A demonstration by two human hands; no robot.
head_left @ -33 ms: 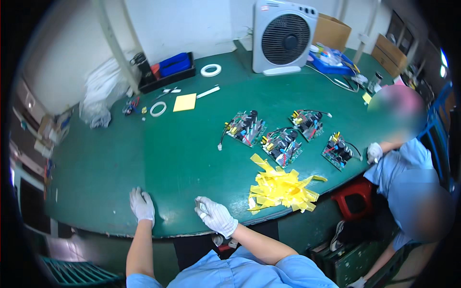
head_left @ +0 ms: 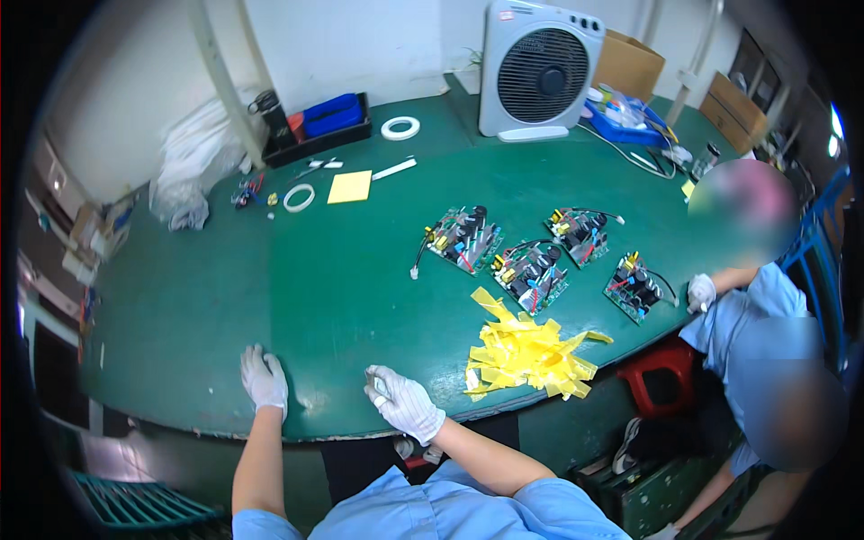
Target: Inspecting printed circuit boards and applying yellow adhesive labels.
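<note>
Near the table's front edge, my left hand point(head_left: 264, 379) in a white glove lies flat, fingers stretched, with nothing in it. My right hand point(head_left: 405, 405), gloved too, is closed around a small greyish object point(head_left: 380, 387) that shows only in part at the thumb; its kind is unclear. To the right of this hand lies a loose heap of yellow tape strips point(head_left: 531, 355). Beyond the heap are several circuit boards: one at the left point(head_left: 462, 238), one in the middle point(head_left: 529, 277), one behind point(head_left: 580, 236) and one at the right point(head_left: 634, 288).
On the green table point(head_left: 198, 297) stand a grey box fan point(head_left: 543, 76), a black tray point(head_left: 319, 144) and a blue tray point(head_left: 625, 130). Tape rolls point(head_left: 400, 129) and a yellow note pad point(head_left: 349, 187) lie farther back. A co-worker's gloved hand point(head_left: 701, 293) rests at the right edge.
The view has shifted very slightly. Both hands, the boards and the tape strips keep their places on the table.
</note>
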